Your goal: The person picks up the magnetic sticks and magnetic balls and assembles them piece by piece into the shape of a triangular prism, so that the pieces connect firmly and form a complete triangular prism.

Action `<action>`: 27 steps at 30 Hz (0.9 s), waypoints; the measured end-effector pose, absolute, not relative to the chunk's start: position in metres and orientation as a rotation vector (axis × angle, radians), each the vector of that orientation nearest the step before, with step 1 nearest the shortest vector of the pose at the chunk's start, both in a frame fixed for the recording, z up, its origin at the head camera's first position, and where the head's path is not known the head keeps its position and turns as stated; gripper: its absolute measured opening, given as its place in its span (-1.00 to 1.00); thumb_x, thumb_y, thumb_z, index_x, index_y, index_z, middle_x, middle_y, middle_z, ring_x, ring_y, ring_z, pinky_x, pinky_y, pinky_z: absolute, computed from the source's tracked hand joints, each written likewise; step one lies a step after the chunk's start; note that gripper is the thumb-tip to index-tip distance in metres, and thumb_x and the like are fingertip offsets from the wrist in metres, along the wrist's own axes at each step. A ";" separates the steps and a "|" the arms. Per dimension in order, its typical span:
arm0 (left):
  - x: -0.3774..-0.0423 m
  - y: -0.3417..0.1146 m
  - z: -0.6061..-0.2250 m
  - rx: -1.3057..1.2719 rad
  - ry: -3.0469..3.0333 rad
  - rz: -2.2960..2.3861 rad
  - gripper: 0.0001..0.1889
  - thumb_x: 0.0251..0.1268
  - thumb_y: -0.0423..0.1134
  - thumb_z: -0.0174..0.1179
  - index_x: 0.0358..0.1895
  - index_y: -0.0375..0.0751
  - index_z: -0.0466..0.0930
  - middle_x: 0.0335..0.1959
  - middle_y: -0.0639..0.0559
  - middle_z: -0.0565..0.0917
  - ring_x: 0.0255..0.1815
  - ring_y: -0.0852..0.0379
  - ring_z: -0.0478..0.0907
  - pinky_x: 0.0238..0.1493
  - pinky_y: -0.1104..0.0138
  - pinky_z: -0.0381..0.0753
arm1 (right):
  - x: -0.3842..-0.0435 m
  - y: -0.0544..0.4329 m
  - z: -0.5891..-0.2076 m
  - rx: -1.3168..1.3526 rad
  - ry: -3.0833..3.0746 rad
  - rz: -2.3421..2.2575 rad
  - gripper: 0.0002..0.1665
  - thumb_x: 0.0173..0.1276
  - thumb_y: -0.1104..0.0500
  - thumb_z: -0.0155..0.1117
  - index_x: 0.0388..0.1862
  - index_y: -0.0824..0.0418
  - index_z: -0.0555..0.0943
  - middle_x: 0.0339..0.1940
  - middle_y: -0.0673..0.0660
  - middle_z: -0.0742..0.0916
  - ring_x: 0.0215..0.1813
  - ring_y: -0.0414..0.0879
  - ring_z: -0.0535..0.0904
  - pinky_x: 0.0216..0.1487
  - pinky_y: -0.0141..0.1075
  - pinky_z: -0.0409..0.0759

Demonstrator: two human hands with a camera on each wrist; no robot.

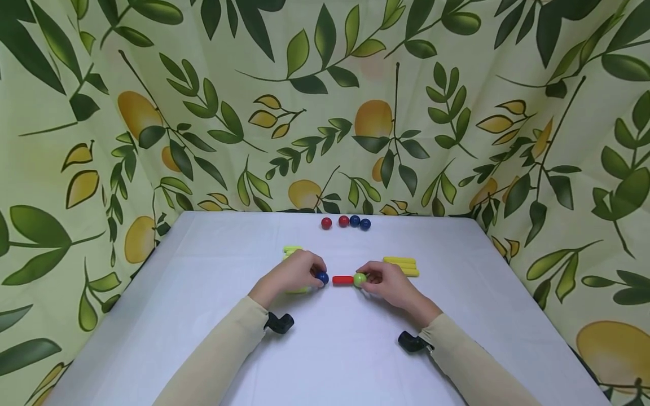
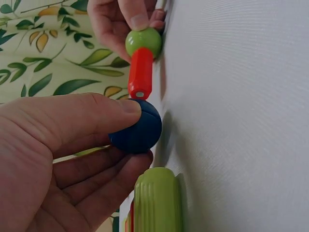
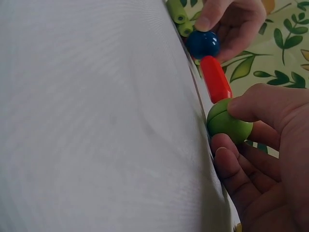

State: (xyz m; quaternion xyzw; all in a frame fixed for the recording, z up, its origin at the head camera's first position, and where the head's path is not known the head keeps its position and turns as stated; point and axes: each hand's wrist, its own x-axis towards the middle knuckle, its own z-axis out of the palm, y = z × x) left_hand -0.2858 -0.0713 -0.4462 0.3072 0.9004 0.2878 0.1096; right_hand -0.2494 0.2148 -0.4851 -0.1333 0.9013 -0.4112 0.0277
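Between thumb and fingers my left hand [image 1: 299, 269] pinches a dark blue ball [image 2: 137, 128]. My right hand [image 1: 390, 283] pinches a light green ball [image 3: 228, 121] the same way. From the green ball a short red stick [image 1: 342, 280] points toward the left hand, its end touching the ball. The stick's other end, with a small round metal-like spot in it, faces the blue ball; in the head view a narrow gap shows between them. Light green sticks [image 2: 158, 203] lie beside and partly behind the left hand.
Several yellow sticks [image 1: 401, 263] lie side by side beyond the right hand. Near the table's far edge sit two red balls [image 1: 326, 223] and two blue balls [image 1: 365, 224]. A leaf-patterned cloth [image 1: 325, 141] hangs behind the white table [image 1: 325, 361].
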 end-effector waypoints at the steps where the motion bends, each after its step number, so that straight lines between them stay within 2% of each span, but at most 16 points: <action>1: -0.286 -0.071 -0.446 0.904 2.649 0.840 -0.76 0.33 -0.30 0.56 0.01 -0.20 0.82 -0.20 0.13 0.75 -0.18 0.16 0.63 0.04 0.19 0.67 | -0.250 0.215 -0.485 -0.417 2.784 -1.270 -0.72 0.38 0.27 0.57 0.04 0.06 0.82 -0.17 -0.06 0.76 -0.15 -0.07 0.63 -0.08 -0.26 0.66; 9: -0.285 -0.066 -0.448 0.873 2.662 0.840 -0.75 0.32 -0.28 0.56 0.02 -0.18 0.82 -0.20 0.14 0.75 -0.16 0.12 0.61 0.04 0.19 0.64 | -0.253 0.215 -0.485 -0.427 2.784 -1.278 -0.71 0.38 0.25 0.58 0.05 0.03 0.82 -0.15 -0.06 0.76 -0.14 -0.05 0.63 -0.06 -0.21 0.67; 27: -0.284 -0.063 -0.452 0.852 2.635 0.893 -0.72 0.34 -0.30 0.55 0.07 -0.20 0.82 -0.15 0.11 0.77 -0.15 0.16 0.64 0.08 0.20 0.66 | -0.252 0.217 -0.488 -0.412 2.761 -1.304 -0.72 0.37 0.25 0.59 0.02 0.03 0.81 -0.18 -0.04 0.75 -0.14 -0.04 0.62 -0.08 -0.23 0.66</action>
